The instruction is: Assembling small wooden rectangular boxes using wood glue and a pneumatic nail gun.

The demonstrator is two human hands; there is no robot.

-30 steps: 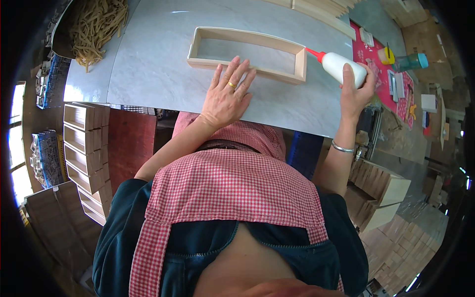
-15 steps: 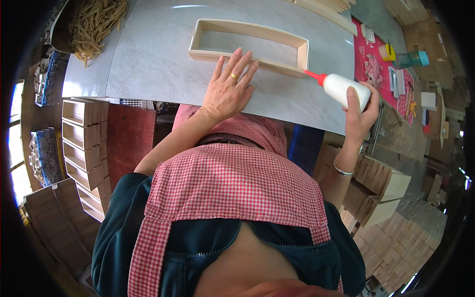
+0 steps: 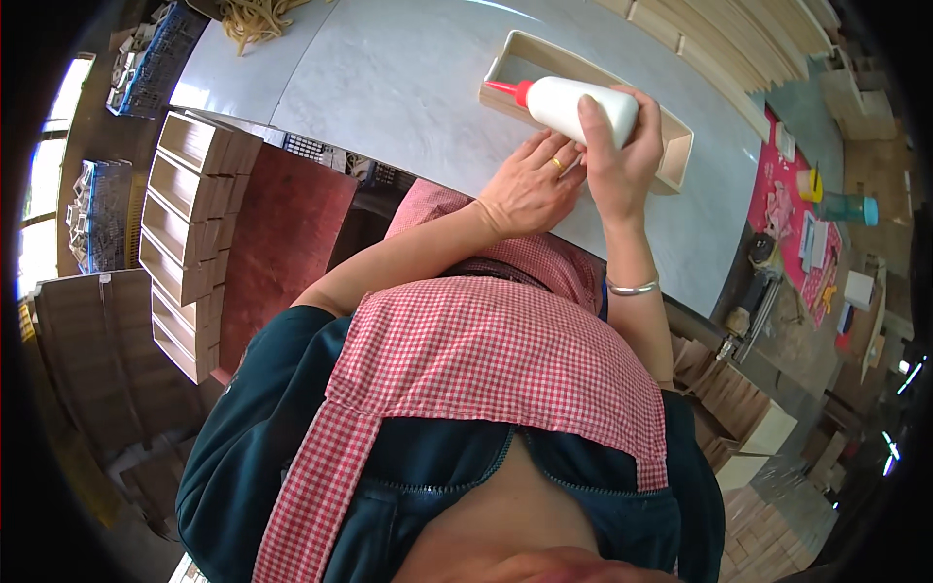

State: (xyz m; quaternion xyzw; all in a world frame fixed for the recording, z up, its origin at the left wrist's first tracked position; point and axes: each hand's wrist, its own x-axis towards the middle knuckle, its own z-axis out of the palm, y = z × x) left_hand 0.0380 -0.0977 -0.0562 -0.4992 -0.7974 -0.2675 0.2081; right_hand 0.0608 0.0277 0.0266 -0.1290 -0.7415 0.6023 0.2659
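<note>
Right hand [image 3: 614, 160] is wrapped round the white glue bottle [image 3: 583, 107], a clenched grip on its body, with the red nozzle [image 3: 505, 89] aimed left along the near wall of the shallow wooden frame [image 3: 677, 160]. That frame lies on the pale grey table [image 3: 389, 87], toward its right part, with a stack of wooden slats [image 3: 739, 49] along the far edge beyond it. Left hand [image 3: 530, 185] lies flat, fingers spread, on the table just in front of the frame; it seems to press against the near wall and touches the right hand, grasping nothing. There is a ring on one finger and a bangle on the right wrist.

The risks from here, as I judge them: the bottle is nearly level, so a hard squeeze could send glue past the thin wall onto the table or onto the left fingers sitting so close. If the flat hand eases off, the light frame may slide under the nozzle's push. Whether glue is already on the wood, I cannot tell.

Tan cord [image 3: 258, 15] is piled at the far left corner.
</note>
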